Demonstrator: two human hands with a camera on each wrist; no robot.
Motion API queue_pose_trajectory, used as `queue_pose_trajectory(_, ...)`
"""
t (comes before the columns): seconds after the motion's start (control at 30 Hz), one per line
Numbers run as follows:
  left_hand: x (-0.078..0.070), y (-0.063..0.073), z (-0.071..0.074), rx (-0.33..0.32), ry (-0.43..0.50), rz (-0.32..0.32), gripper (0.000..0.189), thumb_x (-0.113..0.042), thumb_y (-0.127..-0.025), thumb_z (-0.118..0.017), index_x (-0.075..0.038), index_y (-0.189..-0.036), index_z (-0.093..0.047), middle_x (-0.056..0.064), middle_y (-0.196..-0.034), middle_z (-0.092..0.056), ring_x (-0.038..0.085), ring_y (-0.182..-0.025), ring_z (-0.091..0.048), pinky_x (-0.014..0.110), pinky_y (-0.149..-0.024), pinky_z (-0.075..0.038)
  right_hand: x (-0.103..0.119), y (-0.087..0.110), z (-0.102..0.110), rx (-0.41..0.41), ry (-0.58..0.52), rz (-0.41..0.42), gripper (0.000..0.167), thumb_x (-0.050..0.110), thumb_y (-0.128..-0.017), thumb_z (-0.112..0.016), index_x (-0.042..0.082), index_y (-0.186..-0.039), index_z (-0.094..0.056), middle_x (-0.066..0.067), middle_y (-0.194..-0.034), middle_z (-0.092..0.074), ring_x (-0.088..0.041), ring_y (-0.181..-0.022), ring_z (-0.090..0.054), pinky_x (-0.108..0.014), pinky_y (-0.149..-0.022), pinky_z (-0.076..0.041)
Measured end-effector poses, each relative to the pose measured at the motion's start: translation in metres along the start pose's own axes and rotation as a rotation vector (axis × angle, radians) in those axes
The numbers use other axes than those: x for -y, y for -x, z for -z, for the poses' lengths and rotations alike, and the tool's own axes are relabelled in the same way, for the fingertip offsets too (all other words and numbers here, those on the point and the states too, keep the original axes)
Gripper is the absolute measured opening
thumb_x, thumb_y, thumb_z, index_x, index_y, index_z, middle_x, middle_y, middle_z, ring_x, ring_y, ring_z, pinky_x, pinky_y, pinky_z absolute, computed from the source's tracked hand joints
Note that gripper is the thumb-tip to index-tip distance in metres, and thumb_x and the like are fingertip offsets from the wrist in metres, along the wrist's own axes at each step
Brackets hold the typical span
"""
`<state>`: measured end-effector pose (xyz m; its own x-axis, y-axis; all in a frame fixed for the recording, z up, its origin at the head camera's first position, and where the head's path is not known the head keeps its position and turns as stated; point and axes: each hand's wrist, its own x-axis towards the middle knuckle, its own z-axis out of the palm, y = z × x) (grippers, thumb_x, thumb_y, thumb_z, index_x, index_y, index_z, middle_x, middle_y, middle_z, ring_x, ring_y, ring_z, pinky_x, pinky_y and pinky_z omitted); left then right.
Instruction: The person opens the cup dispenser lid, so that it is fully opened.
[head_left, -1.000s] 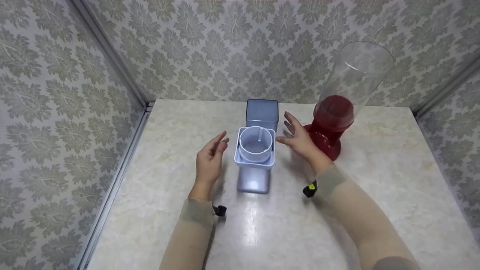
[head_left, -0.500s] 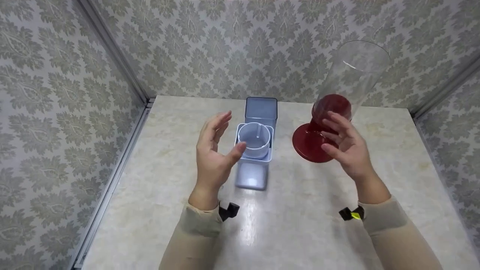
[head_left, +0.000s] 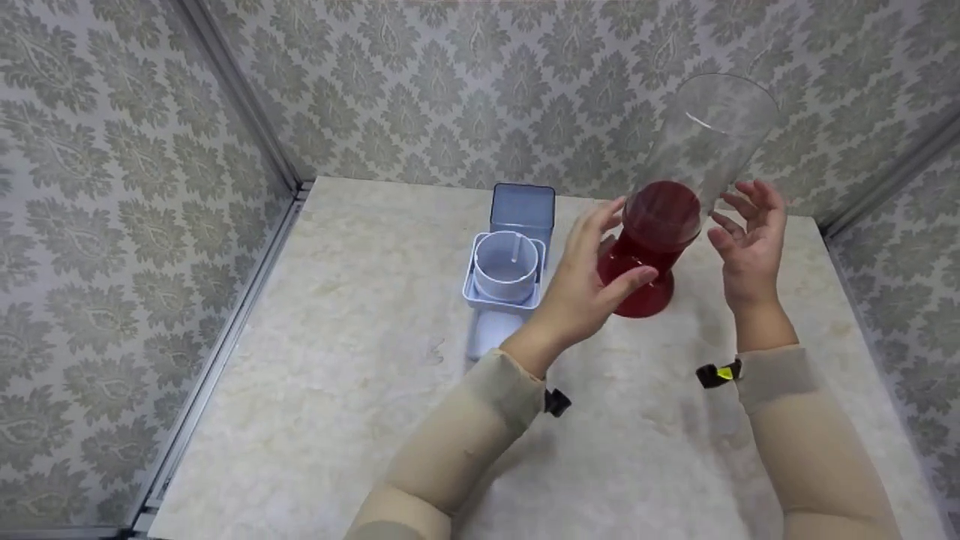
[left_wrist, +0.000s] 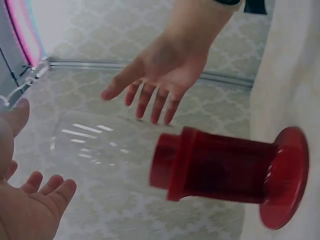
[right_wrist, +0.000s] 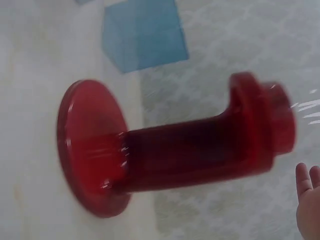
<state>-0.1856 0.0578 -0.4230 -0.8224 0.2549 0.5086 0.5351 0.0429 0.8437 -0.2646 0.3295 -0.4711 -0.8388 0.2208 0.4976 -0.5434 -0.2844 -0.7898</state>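
A red pedestal stand (head_left: 641,289) with a round foot stands upright on the table, with a tall clear glass cylinder (head_left: 709,142) on its top. My left hand (head_left: 581,285) is at the stand's left side, thumb and fingers spread around it without closing. To the right of the glass, my right hand (head_left: 756,251) is raised with its fingers loosely bent. In the left wrist view, both hands flank the glass (left_wrist: 100,142) above the red stand (left_wrist: 225,167), with space around it. Contact with the glass cannot be made out. The right wrist view shows the stand (right_wrist: 185,155) close up.
Left of the stand, a pale blue square tray (head_left: 471,289) holds a round cup (head_left: 506,262). Behind it stands a clear bluish square container (head_left: 523,206), and a flat bluish piece (head_left: 491,334) lies in front. Patterned walls (head_left: 480,90) enclose the table (head_left: 360,337).
My left hand has moved right, from beside the cup to the red stand. My right hand has gone from near the container to the right side of the glass. The stand stays in place.
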Motion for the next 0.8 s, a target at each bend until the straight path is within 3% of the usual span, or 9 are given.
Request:
queue_pose_trajectory(0.1, 0.024, -0.013, -0.026, 0.011, 0.015, 0.078, 0.088, -0.018, -0.104, -0.084, -0.008, -0.175, -0.033, 0.017, -0.174, -0.039, 0.031, -0.160, -0.047, 0.025, -0.132, -0.045, -0.018, -0.004, 0.011, 0.009, 0.031, -0.079, 0.121, 0.032, -0.077, -0.109, 0.005, -0.168, -0.035, -0.010, -0.160, -0.048, -0.029, -0.150, -0.047, -0.032, -0.117, -0.051)
queue_pose_trajectory(0.2, 0.046, -0.027, -0.044, -0.003, -0.030, 0.160, 0.087, -0.020, -0.106, -0.081, -0.009, -0.176, -0.031, 0.015, -0.177, -0.035, 0.034, -0.161, -0.048, 0.033, -0.135, -0.044, -0.034, -0.008, 0.018, 0.043, 0.090, -0.134, 0.133, 0.050, -0.075, -0.107, 0.005, -0.173, -0.029, -0.011, -0.166, -0.044, -0.027, -0.155, -0.043, -0.027, -0.118, -0.048)
queue_pose_trajectory(0.3, 0.065, -0.041, -0.055, -0.020, -0.092, 0.241, 0.085, -0.022, -0.109, -0.078, -0.012, -0.177, -0.029, 0.011, -0.180, -0.033, 0.029, -0.164, -0.047, 0.040, -0.138, -0.042, -0.049, -0.013, 0.021, 0.095, 0.163, -0.159, 0.138, 0.065, -0.075, -0.102, 0.006, -0.175, -0.027, -0.014, -0.172, -0.042, -0.025, -0.159, -0.039, -0.023, -0.119, -0.045)
queue_pose_trajectory(0.4, 0.079, -0.053, -0.062, -0.024, -0.143, 0.306, 0.085, -0.024, -0.111, -0.075, -0.014, -0.179, -0.025, 0.009, -0.185, -0.028, 0.025, -0.170, -0.039, 0.041, -0.141, -0.037, -0.060, -0.017, 0.023, 0.138, 0.212, -0.161, 0.134, 0.070, -0.081, -0.096, 0.007, -0.177, -0.027, -0.011, -0.171, -0.048, -0.020, -0.158, -0.043, -0.021, -0.120, -0.044)
queue_pose_trajectory(0.5, 0.088, -0.065, -0.066, 0.009, -0.184, 0.332, 0.088, -0.026, -0.113, -0.072, -0.013, -0.182, -0.018, 0.008, -0.189, -0.022, 0.023, -0.175, -0.030, 0.038, -0.143, -0.032, -0.067, -0.019, 0.023, 0.159, 0.209, -0.123, 0.119, 0.066, -0.086, -0.093, 0.007, -0.173, -0.037, -0.006, -0.159, -0.060, -0.016, -0.148, -0.054, -0.022, -0.118, -0.048)
queue_pose_trajectory(0.63, 0.093, -0.073, -0.066, 0.059, -0.229, 0.324, 0.091, -0.027, -0.114, -0.071, -0.017, -0.184, -0.013, 0.006, -0.191, -0.023, 0.021, -0.175, -0.029, 0.034, -0.143, -0.030, -0.073, -0.019, 0.019, 0.138, 0.213, -0.040, 0.094, 0.066, -0.086, -0.093, 0.009, -0.153, -0.061, -0.001, -0.136, -0.072, -0.014, -0.126, -0.067, -0.024, -0.108, -0.055)
queue_pose_trajectory(0.8, 0.100, -0.068, -0.061, 0.028, -0.275, 0.315, 0.090, -0.029, -0.112, -0.073, -0.017, -0.183, -0.020, 0.005, -0.187, -0.033, 0.022, -0.172, -0.038, 0.035, -0.141, -0.034, -0.081, -0.009, 0.014, 0.072, 0.297, -0.017, 0.094, 0.080, -0.076, -0.090, 0.013, -0.140, -0.073, 0.006, -0.120, -0.078, -0.008, -0.111, -0.070, -0.019, -0.097, -0.057)
